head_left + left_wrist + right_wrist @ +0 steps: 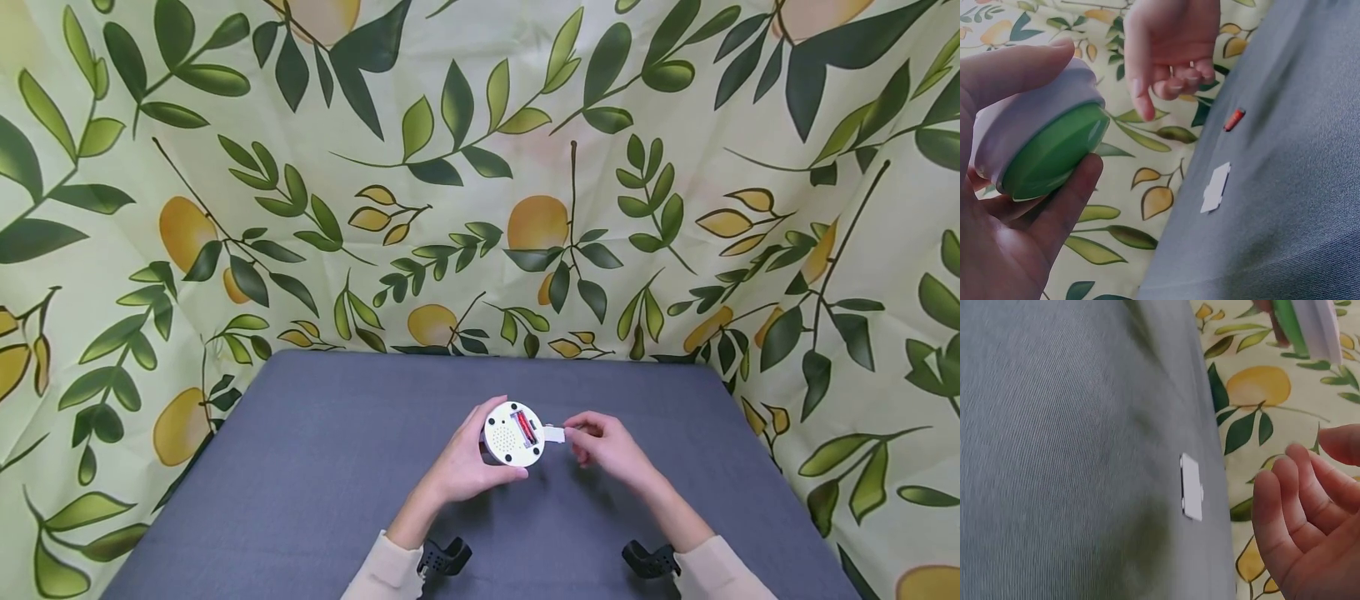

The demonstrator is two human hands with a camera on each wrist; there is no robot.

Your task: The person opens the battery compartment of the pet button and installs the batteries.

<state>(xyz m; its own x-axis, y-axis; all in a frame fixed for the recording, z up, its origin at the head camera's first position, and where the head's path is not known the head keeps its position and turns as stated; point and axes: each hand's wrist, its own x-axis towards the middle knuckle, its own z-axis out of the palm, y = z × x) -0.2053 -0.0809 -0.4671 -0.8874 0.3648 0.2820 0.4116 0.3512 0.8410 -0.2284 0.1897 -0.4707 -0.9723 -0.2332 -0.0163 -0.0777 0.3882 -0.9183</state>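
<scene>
Working on the round white thing [502,438], I think I am about half done. It is just below the middle of the head view, with its bottom facing me. The left wrist view shows its green top [1054,153]. My left hand [467,467] grips it, thumb on one side and fingers on the other. My right hand [606,450] has loose, bent fingers and holds nothing that I can see.

The white lid [553,434] is off, flat on the table [337,433], near my right hand. One red battery [524,427] sits inside the bottom. One loose battery [1234,120] lies on the table, right of the middle in the left wrist view. I can't tell if batteries are going in or coming out. I guess the lid must go back on last.

Counting big to small: one table, two hands, one round white thing, one lid, two batteries.
</scene>
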